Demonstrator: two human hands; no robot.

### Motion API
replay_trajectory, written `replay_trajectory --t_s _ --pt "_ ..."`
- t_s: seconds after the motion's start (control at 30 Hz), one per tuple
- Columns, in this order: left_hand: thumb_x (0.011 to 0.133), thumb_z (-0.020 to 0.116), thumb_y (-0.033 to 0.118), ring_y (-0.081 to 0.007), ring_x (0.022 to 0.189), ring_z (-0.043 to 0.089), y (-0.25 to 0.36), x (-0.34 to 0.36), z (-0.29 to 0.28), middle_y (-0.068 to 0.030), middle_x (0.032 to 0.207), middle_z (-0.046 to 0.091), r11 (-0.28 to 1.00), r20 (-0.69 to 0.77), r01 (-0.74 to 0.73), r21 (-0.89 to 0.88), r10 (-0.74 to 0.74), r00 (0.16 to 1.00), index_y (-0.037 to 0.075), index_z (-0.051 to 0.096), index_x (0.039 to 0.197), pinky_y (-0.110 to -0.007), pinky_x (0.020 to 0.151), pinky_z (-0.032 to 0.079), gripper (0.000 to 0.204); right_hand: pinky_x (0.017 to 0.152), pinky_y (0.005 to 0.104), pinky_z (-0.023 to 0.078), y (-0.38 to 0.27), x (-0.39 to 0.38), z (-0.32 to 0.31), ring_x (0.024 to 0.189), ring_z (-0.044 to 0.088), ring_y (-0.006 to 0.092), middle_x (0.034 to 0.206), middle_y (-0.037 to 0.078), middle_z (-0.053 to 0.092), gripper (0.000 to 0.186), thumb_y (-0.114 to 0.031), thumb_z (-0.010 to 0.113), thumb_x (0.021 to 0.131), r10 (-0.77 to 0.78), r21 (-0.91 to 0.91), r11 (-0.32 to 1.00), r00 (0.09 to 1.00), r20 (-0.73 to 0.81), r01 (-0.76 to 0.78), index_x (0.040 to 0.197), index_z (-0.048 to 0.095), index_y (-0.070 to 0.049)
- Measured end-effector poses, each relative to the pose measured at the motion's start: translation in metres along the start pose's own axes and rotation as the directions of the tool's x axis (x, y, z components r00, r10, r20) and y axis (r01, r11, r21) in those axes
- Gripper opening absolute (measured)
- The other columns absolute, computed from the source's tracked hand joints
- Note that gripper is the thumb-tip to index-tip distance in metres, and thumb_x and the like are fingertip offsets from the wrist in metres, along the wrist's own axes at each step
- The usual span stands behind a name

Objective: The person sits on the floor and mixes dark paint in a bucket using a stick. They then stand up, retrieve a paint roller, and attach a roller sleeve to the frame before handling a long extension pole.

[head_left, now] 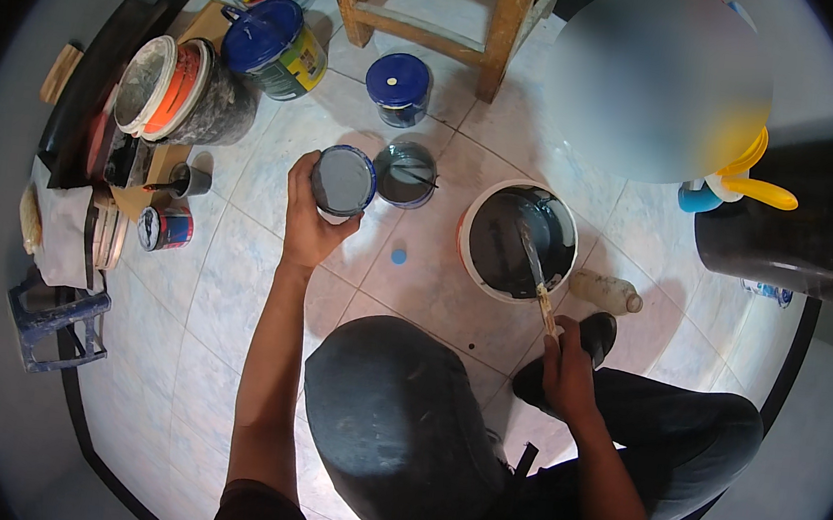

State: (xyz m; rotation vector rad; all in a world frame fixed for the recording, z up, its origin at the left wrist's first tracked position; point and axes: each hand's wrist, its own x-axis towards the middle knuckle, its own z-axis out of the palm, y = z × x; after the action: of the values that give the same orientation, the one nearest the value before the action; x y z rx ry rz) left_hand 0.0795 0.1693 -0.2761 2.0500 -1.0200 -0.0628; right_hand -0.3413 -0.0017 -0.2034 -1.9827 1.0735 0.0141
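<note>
My left hand [309, 230] grips a small round tub [342, 181] with a blue rim and a flat grey top, held just left of an open tub [398, 186] of dark grey liquid with a thin dark stick in it. My right hand [567, 365] is closed on the pale handle of a grey-smeared stirring tool [538, 277], whose far end sits in a white bucket [468, 275] of dark grey paint. A cloudy plastic bottle [604, 290] lies beside that bucket. Below the held tub, a small blue disc [399, 256] rests on the tiled floor [200, 319].
Blue-lidded buckets [272, 46], nested dirty buckets [192, 88], cardboard and tins [164, 228] line the left. A wooden stool [497, 52] stands at the back. A blurred patch hides the upper right, near yellow objects [764, 193] and a black cylinder [790, 236]. My legs occupy the foreground.
</note>
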Motion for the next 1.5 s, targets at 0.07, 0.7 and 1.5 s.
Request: replay_trajectory --t_s 0.07,0.7,1.5 --pt "0.059 0.091 0.0 -0.0421 0.139 0.049 0.014 0.01 -0.003 -0.0208 0.151 0.043 1.0 0.045 -0.011 0.022 0.01 0.999 0.003 0.036 0.154 -0.046 0.118 0.044 0.11 0.068 0.0547 0.05 -0.008 0.003 -0.005 0.079 0.068 0.0509 0.083 0.027 0.066 0.032 -0.016 0.055 0.108 0.041 -0.024 0.999 0.998 0.038 -0.04 0.137 0.046 -0.007" --pt "0.069 0.07 -0.017 -0.0432 0.135 0.052 0.074 0.077 0.008 -0.0219 0.156 0.045 0.841 0.557 -0.389 0.375 0.13 0.82 -0.003 0.04 0.153 -0.047 0.116 0.045 0.09 0.07 0.0577 0.049 -0.011 0.008 -0.008 0.08 0.067 0.0521 0.081 0.029 0.066 0.032 -0.017 0.056 0.107 0.082 0.049 0.995 0.995 0.05 -0.085 0.136 0.047 -0.006" --pt "0.055 0.085 -0.003 -0.0438 0.128 0.058 0.097 0.117 0.03 -0.0231 0.149 0.044 0.884 0.801 -0.392 0.254 0.035 0.598 -0.002 0.046 0.141 -0.044 0.112 0.05 0.094 0.07 0.0581 0.049 -0.011 0.014 -0.008 0.08 0.067 0.0515 0.083 0.029 0.065 0.032 -0.015 0.057 0.106 0.042 0.106 0.993 0.998 0.054 -0.048 0.134 0.044 -0.006"
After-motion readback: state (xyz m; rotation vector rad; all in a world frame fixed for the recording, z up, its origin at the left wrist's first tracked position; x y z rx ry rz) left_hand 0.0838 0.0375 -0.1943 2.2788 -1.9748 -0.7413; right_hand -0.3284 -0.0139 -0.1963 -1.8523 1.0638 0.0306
